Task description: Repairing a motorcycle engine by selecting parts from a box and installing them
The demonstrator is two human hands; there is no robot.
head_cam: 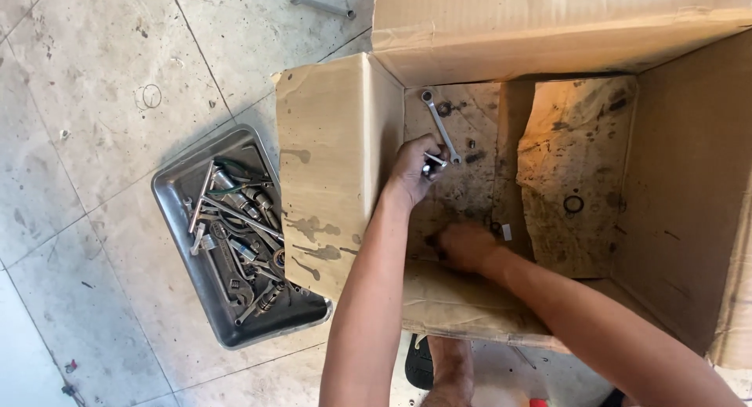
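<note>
Both of your forearms reach down into the cardboard box [689,180]. Your left hand [415,168] is clenched around a few small metal tools near the box's left wall, just below a ring spanner [440,126] lying on the floor of the box. Your right hand [468,246] presses fingers-down near the front edge; whether it grips anything cannot be told. Keep the bundle tight and sweep the stained bottom slowly; a black ring [573,204] lies towards the right side. Outside the box's left wall sits a steel tray [176,189] of tools.
</note>
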